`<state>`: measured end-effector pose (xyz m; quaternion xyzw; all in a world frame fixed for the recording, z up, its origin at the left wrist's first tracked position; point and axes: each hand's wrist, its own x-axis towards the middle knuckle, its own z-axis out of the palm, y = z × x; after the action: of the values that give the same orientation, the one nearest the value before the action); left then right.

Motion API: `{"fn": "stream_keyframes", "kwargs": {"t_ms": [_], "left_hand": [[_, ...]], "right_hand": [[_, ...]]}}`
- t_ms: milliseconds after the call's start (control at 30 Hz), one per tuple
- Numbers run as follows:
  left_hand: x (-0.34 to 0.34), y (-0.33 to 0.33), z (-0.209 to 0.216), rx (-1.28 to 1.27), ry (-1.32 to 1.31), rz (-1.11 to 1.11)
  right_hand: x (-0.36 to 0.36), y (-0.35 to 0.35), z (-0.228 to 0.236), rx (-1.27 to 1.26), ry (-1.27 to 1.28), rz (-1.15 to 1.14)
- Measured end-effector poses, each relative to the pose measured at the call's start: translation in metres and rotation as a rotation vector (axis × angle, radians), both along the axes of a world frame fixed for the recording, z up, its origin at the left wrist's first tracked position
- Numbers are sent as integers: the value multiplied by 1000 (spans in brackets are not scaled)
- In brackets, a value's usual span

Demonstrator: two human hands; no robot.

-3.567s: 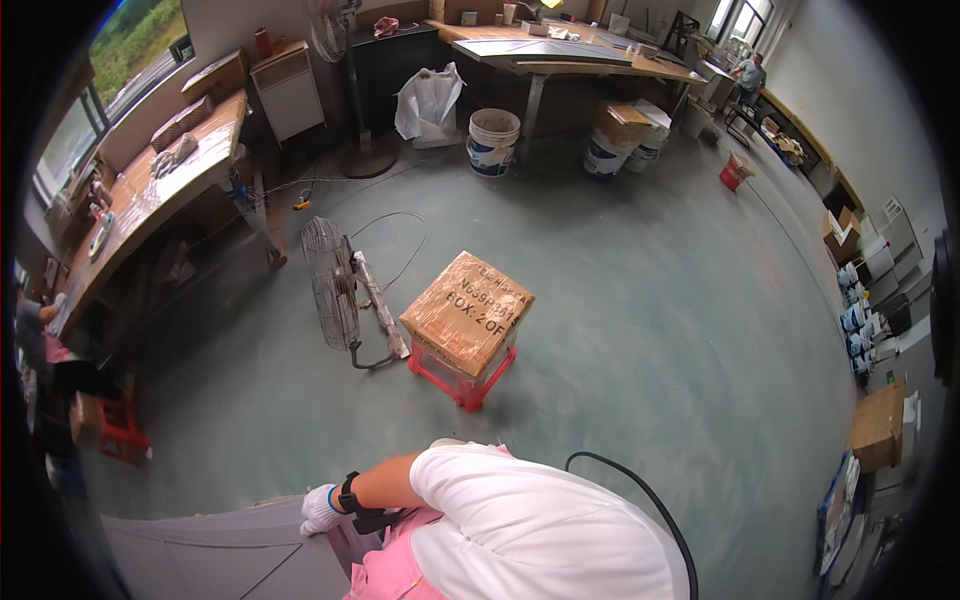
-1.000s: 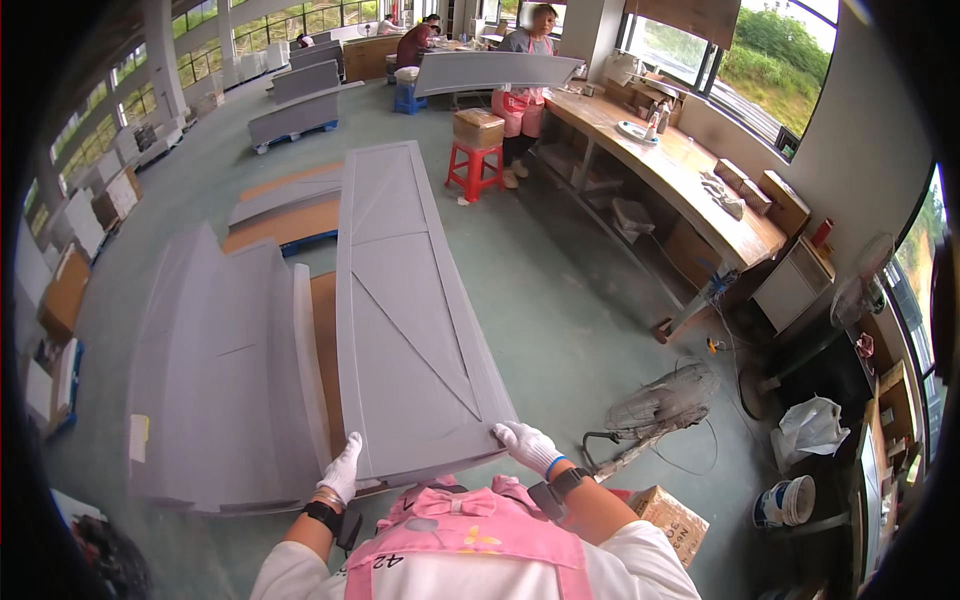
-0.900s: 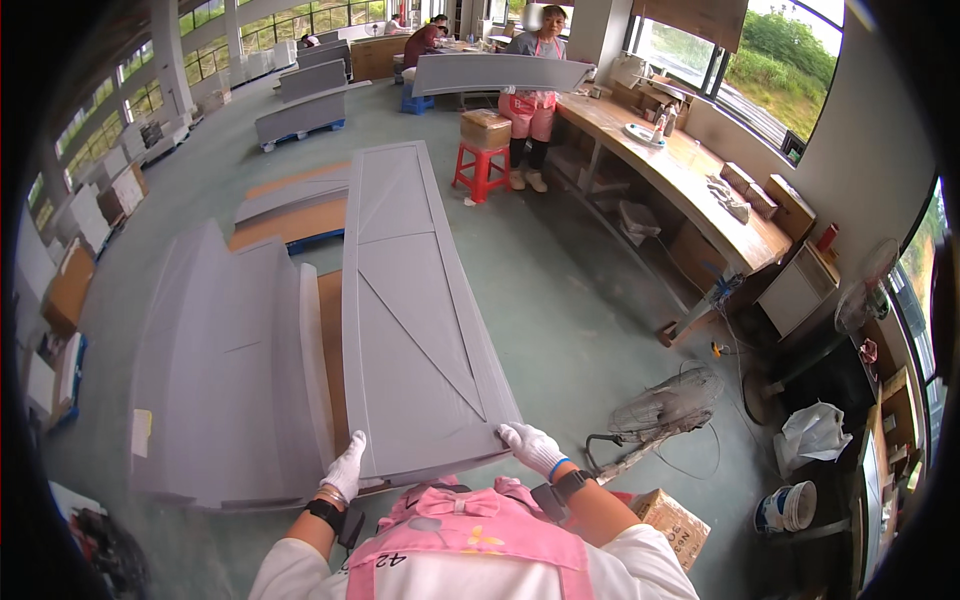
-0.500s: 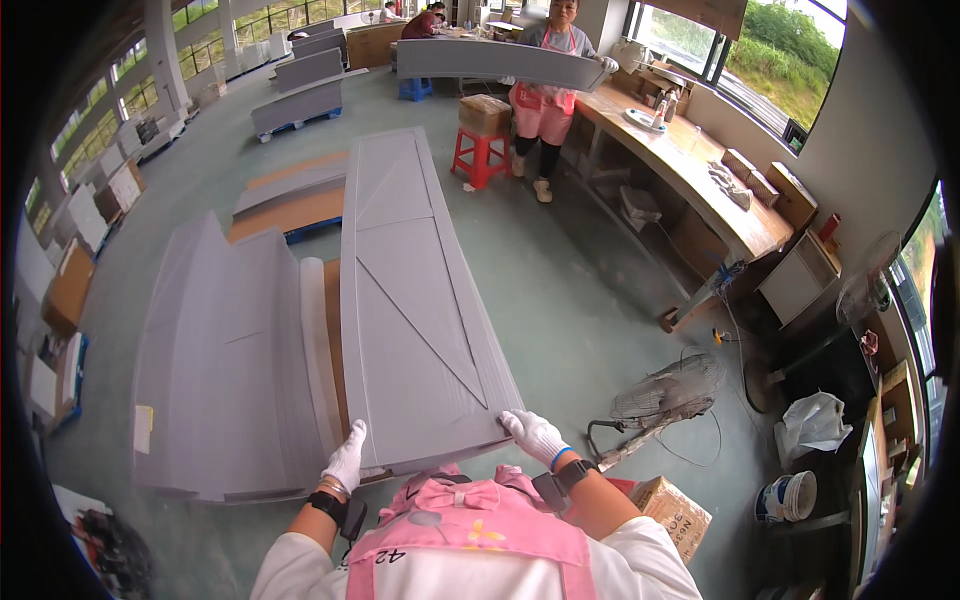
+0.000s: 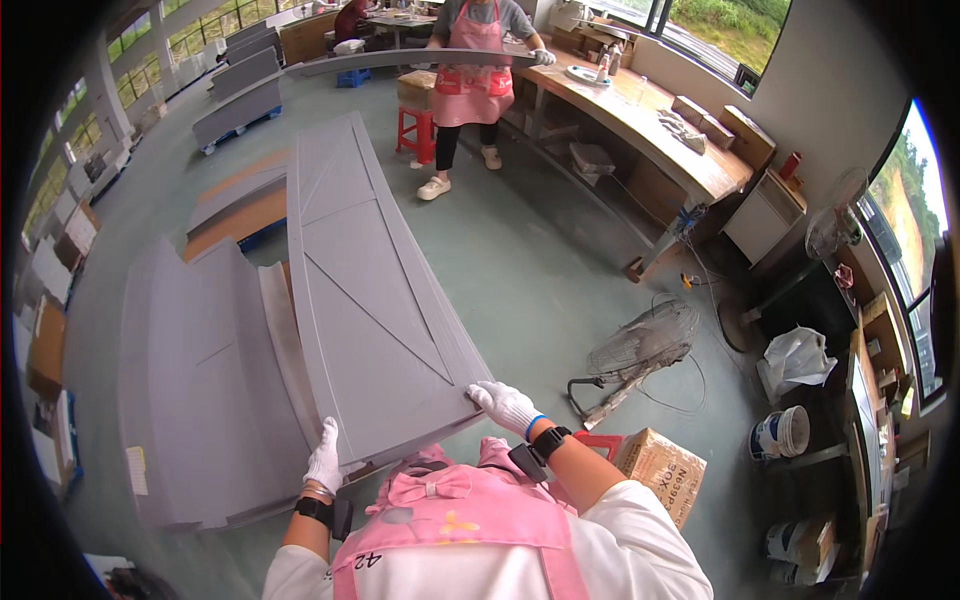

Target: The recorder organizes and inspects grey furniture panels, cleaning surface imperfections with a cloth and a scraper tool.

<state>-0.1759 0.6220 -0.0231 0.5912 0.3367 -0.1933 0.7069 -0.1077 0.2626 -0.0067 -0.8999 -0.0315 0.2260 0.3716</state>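
A long grey door panel point(image 5: 375, 300), with thin diagonal and cross strips on its face, lies on top of a stack in front of me. My left hand point(image 5: 323, 459), in a white glove, grips the left corner of its near end, thumb up along the edge. At the right corner of the same end, my gloved right hand point(image 5: 507, 406) has its fingers curled over the edge. The undersides of both hands' grips are hidden. Left of this stack lies another pile of wider grey panels point(image 5: 205, 380), with a pale label on its near left part.
Ahead, a co-worker in a pink apron point(image 5: 478, 85) holds a long grey panel point(image 5: 410, 60) across the body. A workbench point(image 5: 640, 120) runs along the right wall. A floor fan point(image 5: 645, 345) and a cardboard box point(image 5: 660, 470) stand to my right, with a white bucket point(image 5: 780, 433) beyond.
The co-worker has stepped, and the panel they hold has tipped from face-on to nearly edge-on. My view has turned slightly right. Both my hands stay at the door panel's near corners.
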Motion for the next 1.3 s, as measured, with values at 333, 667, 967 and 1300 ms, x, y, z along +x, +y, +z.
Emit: {"fn": "stream_keyframes", "kwargs": {"t_ms": [333,667,967,1300], "left_hand": [[1,-3,1,-38,12,48],[1,3,-13,-33,16,68],[0,21,-48,-76,48,166],[-1,3,-2,-151,-25,179]], "right_hand": [[-1,-4,-14,24,-16,-9],[-2,1,-5,9,-41,-36],[4,-2,-39,1,24,-66],[0,0,-11,78,161,-211]]}}
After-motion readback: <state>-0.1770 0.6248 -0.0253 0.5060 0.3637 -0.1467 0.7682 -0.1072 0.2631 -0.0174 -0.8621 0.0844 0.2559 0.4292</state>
